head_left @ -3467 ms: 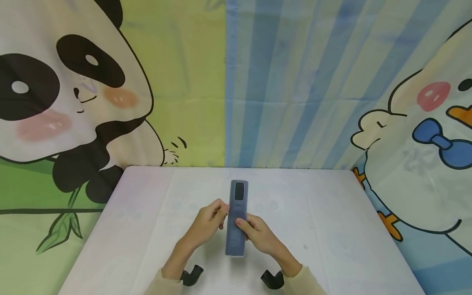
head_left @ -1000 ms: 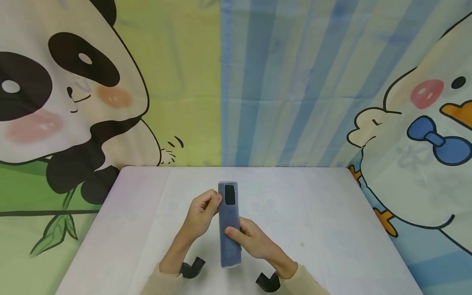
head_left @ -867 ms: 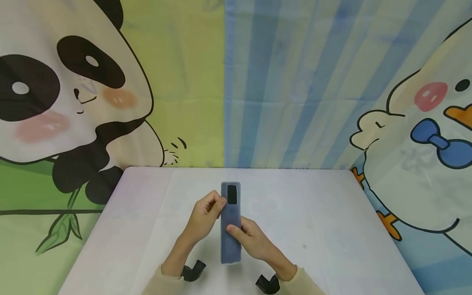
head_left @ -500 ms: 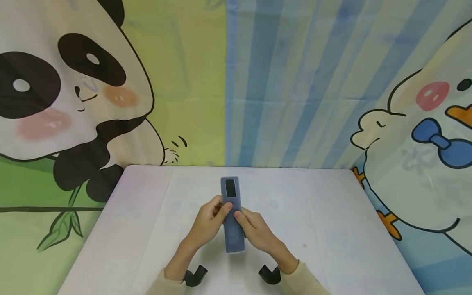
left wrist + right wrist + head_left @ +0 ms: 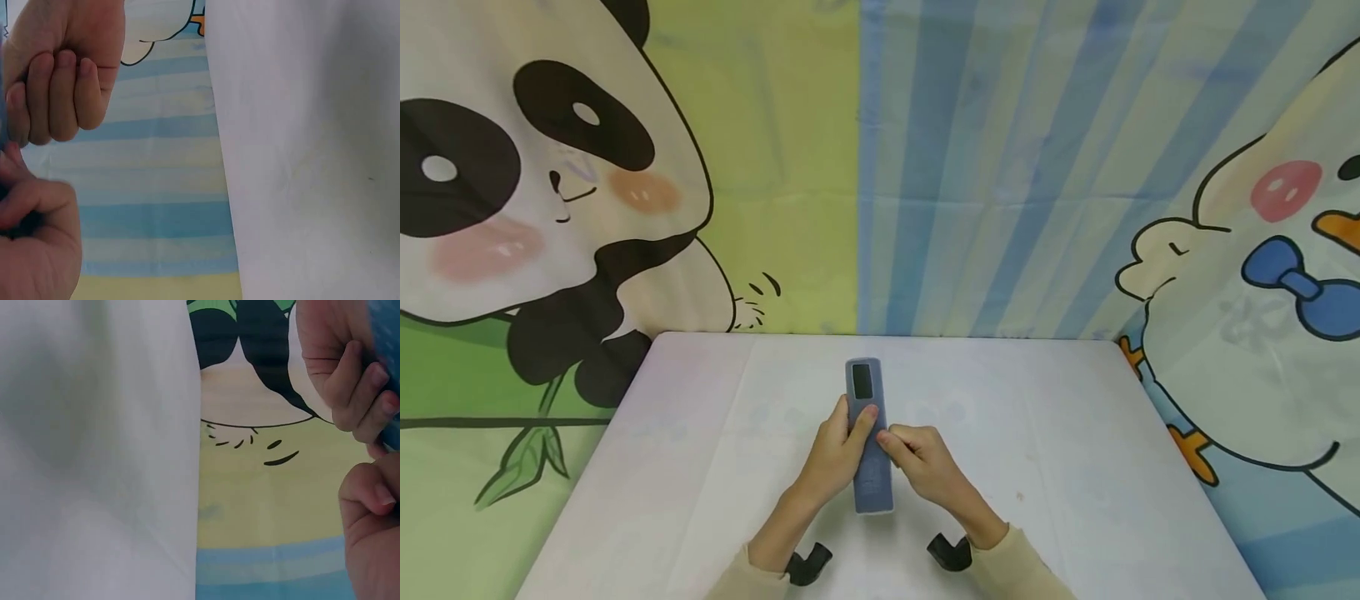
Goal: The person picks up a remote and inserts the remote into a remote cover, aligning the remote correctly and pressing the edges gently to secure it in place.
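Observation:
In the head view a long blue-grey remote control point(image 5: 874, 487) with a dark screen near its top is held upright over the table. My left hand point(image 5: 833, 450) grips it from the left, thumb across the front and fingers behind. On the right side my right hand point(image 5: 928, 465) has its fingers curled, with thumb and forefinger pinching the remote's edge about midway down. The left wrist view shows the curled fingers of the right hand point(image 5: 62, 81) above the left hand point(image 5: 40, 237). Only a strip of blue remote point(image 5: 386, 331) appears in the right wrist view, under the left hand's fingers.
A white-covered table point(image 5: 1037, 467) spreads beneath the hands. Behind it hangs a printed cloth point(image 5: 955, 167) with a panda, stripes and a white bird. Black curved wrist mounts point(image 5: 951, 552) stick out inside both cuffs.
The left hand has gone from pinching the remote's upper left edge to gripping its body with the thumb across the front. The right hand's fingers have curled up at the right edge.

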### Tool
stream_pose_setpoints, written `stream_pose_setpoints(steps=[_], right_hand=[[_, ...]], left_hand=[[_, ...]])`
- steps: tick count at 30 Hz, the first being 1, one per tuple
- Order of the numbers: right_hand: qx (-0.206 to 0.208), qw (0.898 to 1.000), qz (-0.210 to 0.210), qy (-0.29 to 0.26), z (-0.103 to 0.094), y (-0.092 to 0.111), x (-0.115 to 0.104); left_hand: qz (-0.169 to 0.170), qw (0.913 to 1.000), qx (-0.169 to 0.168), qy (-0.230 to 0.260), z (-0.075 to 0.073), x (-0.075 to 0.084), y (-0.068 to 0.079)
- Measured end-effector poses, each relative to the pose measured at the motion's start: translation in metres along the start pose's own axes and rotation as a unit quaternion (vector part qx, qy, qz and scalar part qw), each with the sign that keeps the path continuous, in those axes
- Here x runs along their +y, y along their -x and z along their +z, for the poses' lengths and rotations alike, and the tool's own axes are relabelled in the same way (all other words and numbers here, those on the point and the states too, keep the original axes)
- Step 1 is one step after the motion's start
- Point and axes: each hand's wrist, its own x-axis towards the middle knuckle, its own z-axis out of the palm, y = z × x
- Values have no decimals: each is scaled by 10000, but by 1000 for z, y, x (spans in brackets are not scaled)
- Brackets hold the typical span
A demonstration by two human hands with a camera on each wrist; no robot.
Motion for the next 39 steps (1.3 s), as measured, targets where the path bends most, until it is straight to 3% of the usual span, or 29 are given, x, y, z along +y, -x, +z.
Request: stream_pose_setpoints(steps=[5,11,18,24,27,33,39], right_hand=[[154,9998,22,-111,4,4,5],[313,9995,28,38,5,1,1],[-730,9973,72,-71,-7,-5,18],[-160,9996,141,-203,-26,-8,27],[-235,9989,-10,-404,-28,-9,27],[-404,9962,-223,-734,-27,-9,29],[180,9980,-183,-584,-28,-3,25]], left_hand=[[-164,9988,-455,64,-2,2,-4],[-110,9972,-739,37,-7,4,-6],[304,9974,-637,-140,-17,-4,9],[803,9915,-1010,-192,-4,-9,23],[891,9906,-1013,-236,2,-9,26],[537,9933,-921,-456,7,-7,28],[386,9887,-1094,-947,5,3,25]])
